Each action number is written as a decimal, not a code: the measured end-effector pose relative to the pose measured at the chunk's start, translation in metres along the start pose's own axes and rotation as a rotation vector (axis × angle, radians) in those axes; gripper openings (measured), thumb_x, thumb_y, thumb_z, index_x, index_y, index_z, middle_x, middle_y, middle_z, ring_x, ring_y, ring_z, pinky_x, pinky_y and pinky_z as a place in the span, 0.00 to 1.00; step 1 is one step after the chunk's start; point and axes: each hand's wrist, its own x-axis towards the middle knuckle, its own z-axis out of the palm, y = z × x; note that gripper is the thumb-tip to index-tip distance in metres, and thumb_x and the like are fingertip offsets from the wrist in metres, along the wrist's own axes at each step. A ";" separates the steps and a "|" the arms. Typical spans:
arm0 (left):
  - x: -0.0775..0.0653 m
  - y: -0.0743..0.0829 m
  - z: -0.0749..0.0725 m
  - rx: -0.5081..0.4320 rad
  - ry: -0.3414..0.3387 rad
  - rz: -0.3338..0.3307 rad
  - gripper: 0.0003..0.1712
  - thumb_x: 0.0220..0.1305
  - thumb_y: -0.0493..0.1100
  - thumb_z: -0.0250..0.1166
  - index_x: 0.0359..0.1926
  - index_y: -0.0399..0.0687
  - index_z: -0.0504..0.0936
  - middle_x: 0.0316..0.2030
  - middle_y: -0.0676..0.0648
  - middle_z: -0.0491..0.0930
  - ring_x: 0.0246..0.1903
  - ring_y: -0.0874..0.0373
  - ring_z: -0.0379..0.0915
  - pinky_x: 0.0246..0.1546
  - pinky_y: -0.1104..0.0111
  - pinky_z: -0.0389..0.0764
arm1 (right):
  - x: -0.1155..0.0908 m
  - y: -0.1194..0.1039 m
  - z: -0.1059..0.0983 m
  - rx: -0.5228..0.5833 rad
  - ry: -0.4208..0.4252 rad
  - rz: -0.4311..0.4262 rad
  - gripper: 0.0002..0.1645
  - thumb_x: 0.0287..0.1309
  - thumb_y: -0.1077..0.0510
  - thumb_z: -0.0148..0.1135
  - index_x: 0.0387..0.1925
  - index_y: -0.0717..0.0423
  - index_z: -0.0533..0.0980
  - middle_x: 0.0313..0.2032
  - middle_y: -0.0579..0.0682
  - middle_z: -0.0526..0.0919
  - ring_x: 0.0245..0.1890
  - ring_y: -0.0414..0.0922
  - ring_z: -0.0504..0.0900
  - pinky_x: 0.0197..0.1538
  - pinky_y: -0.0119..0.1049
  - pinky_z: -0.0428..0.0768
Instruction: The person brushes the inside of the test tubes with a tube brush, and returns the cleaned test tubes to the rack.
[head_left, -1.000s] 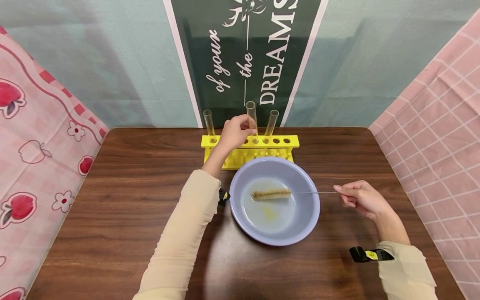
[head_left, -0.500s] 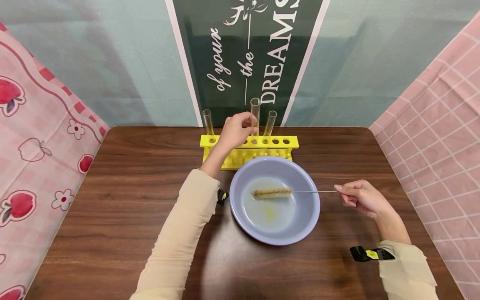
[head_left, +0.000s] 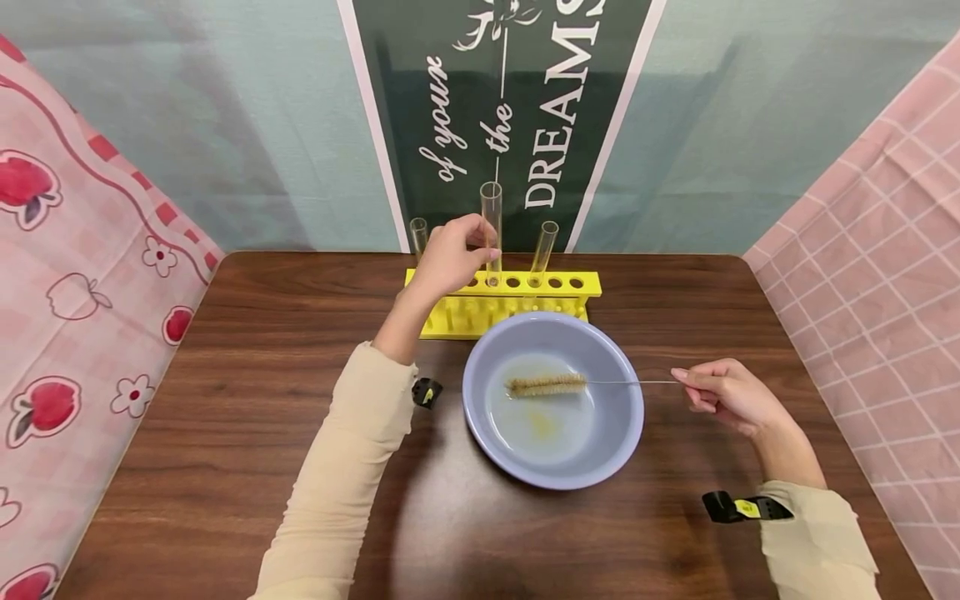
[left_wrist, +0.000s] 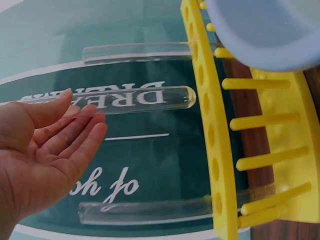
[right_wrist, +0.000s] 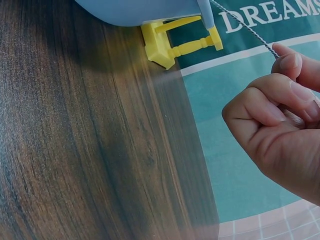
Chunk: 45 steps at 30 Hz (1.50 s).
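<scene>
My left hand (head_left: 454,254) pinches a clear glass test tube (head_left: 492,223) between thumb and fingers. In the left wrist view the rounded bottom of this test tube (left_wrist: 175,98) hangs just outside the holes of the yellow test tube rack (left_wrist: 217,150). Two other test tubes stand in the rack, one at its left (head_left: 419,234) and one right of the middle (head_left: 543,246). With thumb and fingertips my right hand (head_left: 731,396) holds the twisted wire handle of a test tube brush (head_left: 547,384). Its tan bristles lie over the shallow liquid in the lilac basin.
The lilac basin (head_left: 480,425) stands right in front of the rack, with a yellowish patch in its liquid. A brown wood table (head_left: 262,375) carries everything. Behind it hangs a green cloth with lettering (head_left: 517,100); pink cloths (head_left: 885,250) border both sides.
The left hand has raised the test tube out of its rack hole and shifted it left. My right hand and the brush have stayed nearly in place.
</scene>
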 end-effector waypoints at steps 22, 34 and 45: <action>-0.059 -0.027 -0.037 0.130 -0.064 0.002 0.07 0.58 0.36 0.61 0.38 0.39 0.75 0.35 0.43 0.78 0.40 0.51 0.74 0.43 0.60 0.72 | -0.002 -0.006 -0.003 0.037 -0.030 -0.043 0.22 0.65 0.69 0.41 0.14 0.63 0.66 0.13 0.53 0.59 0.14 0.47 0.49 0.17 0.40 0.47; -0.077 -0.057 -0.044 0.292 -0.113 -0.058 0.09 0.55 0.34 0.62 0.39 0.35 0.77 0.31 0.41 0.77 0.34 0.48 0.71 0.38 0.57 0.71 | 0.001 -0.009 -0.003 -0.016 0.005 -0.033 0.22 0.65 0.67 0.44 0.15 0.59 0.70 0.13 0.50 0.62 0.15 0.48 0.51 0.18 0.41 0.47; -0.084 -0.072 -0.037 0.383 -0.209 -0.125 0.12 0.53 0.35 0.65 0.40 0.38 0.79 0.33 0.40 0.78 0.35 0.47 0.72 0.36 0.55 0.72 | 0.020 -0.014 0.011 -0.060 -0.009 -0.012 0.21 0.64 0.66 0.47 0.14 0.60 0.72 0.13 0.45 0.67 0.14 0.48 0.50 0.17 0.40 0.47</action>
